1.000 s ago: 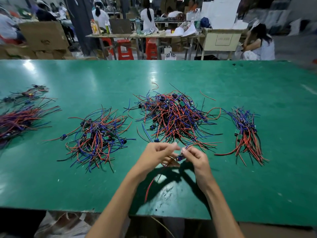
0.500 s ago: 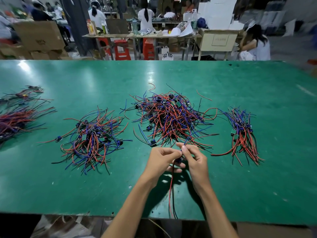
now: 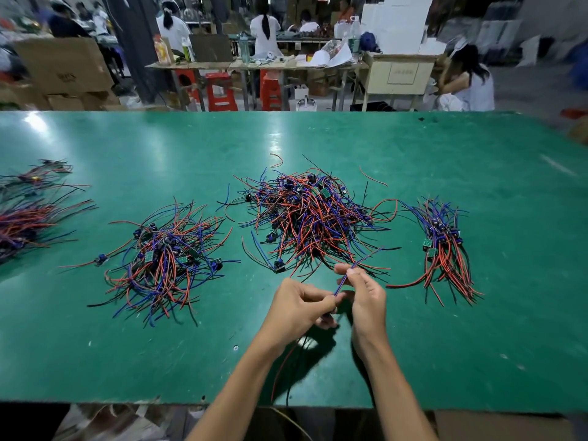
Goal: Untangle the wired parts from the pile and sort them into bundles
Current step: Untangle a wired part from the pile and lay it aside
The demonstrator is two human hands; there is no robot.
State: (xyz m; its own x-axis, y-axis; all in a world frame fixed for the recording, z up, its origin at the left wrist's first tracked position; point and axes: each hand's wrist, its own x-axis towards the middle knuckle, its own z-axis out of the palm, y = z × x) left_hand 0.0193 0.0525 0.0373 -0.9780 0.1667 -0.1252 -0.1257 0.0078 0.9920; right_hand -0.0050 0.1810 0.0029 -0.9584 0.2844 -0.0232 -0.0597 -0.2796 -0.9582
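Observation:
A tangled pile [image 3: 310,214] of red, blue and black wired parts lies at the table's middle. My left hand [image 3: 297,308] and my right hand [image 3: 366,296] meet just in front of it and hold one wired part [image 3: 345,280] between them. My right hand pinches its blue and red wires, which stick up toward the pile. My left hand grips the lower end; red and black wires hang below toward the table edge. A neat bundle [image 3: 445,246] lies to the right, a looser heap [image 3: 164,256] to the left.
More wire bundles [image 3: 25,218] lie at the far left edge of the green table [image 3: 477,345]. A loose red wire [image 3: 372,177] lies behind the pile. Beyond the table are workbenches, red stools, cardboard boxes and seated people.
My hands have moved slightly right and apart along the held part. My right hand now pinches the blue and red wires higher, drawing them out straight toward the pile.

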